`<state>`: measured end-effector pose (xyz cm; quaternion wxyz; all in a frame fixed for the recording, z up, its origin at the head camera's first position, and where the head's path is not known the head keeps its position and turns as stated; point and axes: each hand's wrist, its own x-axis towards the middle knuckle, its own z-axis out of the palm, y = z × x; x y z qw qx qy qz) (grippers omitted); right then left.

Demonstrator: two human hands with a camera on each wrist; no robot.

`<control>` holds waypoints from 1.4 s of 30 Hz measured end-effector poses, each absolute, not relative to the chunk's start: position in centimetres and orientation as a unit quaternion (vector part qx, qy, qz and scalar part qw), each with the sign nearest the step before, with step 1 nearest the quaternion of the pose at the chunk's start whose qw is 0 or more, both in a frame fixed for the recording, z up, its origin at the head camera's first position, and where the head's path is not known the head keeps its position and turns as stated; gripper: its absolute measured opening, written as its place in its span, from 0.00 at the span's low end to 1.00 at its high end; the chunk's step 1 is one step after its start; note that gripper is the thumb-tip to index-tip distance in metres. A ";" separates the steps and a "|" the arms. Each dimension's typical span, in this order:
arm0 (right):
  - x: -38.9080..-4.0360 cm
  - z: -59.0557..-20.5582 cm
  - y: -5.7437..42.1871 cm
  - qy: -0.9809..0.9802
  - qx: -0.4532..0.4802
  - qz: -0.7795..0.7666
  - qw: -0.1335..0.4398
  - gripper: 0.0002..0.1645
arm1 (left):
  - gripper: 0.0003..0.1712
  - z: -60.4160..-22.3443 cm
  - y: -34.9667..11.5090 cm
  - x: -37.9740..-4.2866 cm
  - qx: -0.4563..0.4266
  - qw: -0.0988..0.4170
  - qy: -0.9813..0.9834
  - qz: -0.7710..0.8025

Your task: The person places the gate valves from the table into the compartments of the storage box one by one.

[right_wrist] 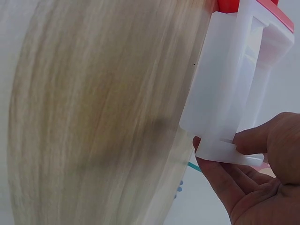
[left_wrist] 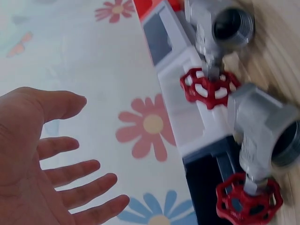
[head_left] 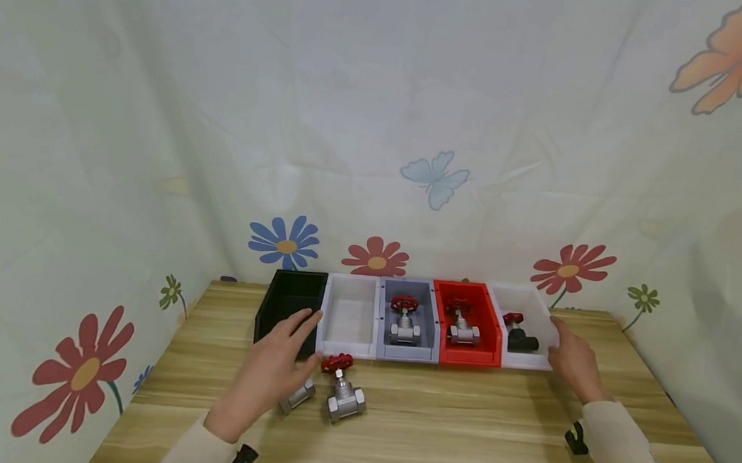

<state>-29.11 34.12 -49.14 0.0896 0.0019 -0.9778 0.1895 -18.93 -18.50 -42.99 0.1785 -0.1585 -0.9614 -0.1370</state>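
My left hand (head_left: 271, 362) hovers over the table, fingers spread and empty in the left wrist view. Partly hidden beneath it lies a gate valve (head_left: 298, 395); its red handwheel (left_wrist: 249, 199) shows in the left wrist view. Just right of the hand, a second gate valve (head_left: 346, 400) lies with its red wheel toward the bins. At the row's right end, my right hand (head_left: 576, 361) pinches the side wall of a translucent white bin (right_wrist: 220, 89) between thumb and fingers. A black-bodied valve (head_left: 522, 339) with a red handle is inside that bin.
The row also holds a black bin (head_left: 301, 278), another white bin (head_left: 347, 352), a grey bin (head_left: 427, 352) with a valve (head_left: 404, 330), and a red bin (head_left: 492, 356) with a valve (head_left: 463, 332). Behind the wooden table (head_left: 448, 434) hangs a flowered curtain (head_left: 352, 117).
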 end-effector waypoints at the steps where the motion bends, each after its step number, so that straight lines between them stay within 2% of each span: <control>1: -29.1 -49.2 34.1 -0.978 0.001 0.189 0.089 0.36 | 0.39 -43.0 -18.2 -18.8 -0.164 0.176 -0.961 -0.137; 20: -29.3 -49.6 34.0 -0.978 -0.020 0.194 0.077 0.36 | 0.34 -45.2 -15.2 -17.9 -0.210 0.078 -0.966 -0.129; 31: -29.4 -49.3 33.8 -0.978 -0.027 0.197 0.068 0.37 | 0.34 -46.4 -14.8 -17.8 -0.251 0.070 -0.960 -0.106; 38: -29.4 -49.3 34.0 -0.978 -0.024 0.198 0.062 0.37 | 0.33 -47.2 -14.4 -17.9 -0.234 0.019 -0.966 -0.106; 42: -29.4 -49.5 34.1 -0.978 -0.018 0.196 0.070 0.36 | 0.33 -47.6 -14.3 -17.8 -0.238 0.018 -0.966 -0.102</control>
